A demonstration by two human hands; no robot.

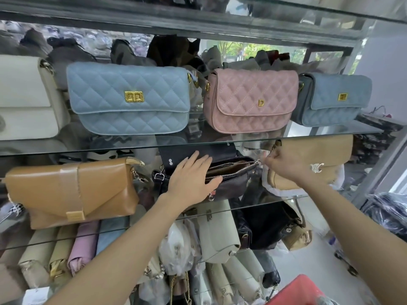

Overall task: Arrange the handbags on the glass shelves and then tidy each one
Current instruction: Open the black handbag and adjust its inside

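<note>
A black handbag point(231, 180) stands on the middle glass shelf point(275, 198) with its flap up and its zip open. My left hand point(191, 177) lies flat on its front, fingers straight. My right hand point(282, 165) pinches the zip pull at the bag's right end. A tan envelope bag point(70, 190) stands to the left and a beige bag point(317, 155) to the right. On the upper glass shelf point(330, 130) stand a cream bag point(24, 100), a light blue quilted bag point(130, 100), a pink quilted bag point(248, 102) and a smaller blue bag point(332, 100).
Below the middle shelf, several folded and wrapped bags point(209, 238) are packed tightly. A red container point(297, 291) sits at the bottom right. A metal shelf post point(374, 172) runs down the right side. More bags are piled behind the upper row.
</note>
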